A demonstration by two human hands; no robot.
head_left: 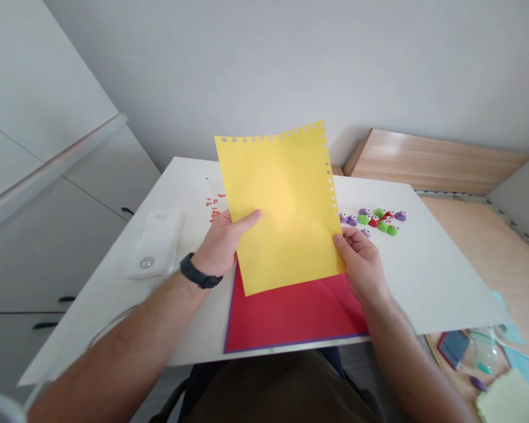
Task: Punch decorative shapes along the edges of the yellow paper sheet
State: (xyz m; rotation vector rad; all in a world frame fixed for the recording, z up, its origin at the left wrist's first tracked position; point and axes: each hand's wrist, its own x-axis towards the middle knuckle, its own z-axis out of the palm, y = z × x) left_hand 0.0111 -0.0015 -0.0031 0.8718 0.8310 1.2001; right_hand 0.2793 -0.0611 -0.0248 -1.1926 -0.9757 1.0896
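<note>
A yellow sheet of paper [286,205] with small holes punched along its top and right edges is held up above the white table [427,264]. My left hand [224,241], with a dark watch at the wrist, grips the sheet's left edge, thumb on its front. My right hand [361,261] pinches the lower right edge. Under the sheet a red sheet [291,317] lies flat on a purple one at the table's front edge.
Small purple, green and red punches [377,220] cluster right of the sheet. Red paper bits [214,205] lie at the left, near a white box-shaped device [156,244]. A wooden surface [480,247] with craft items [476,352] is at the right; white cabinets stand left.
</note>
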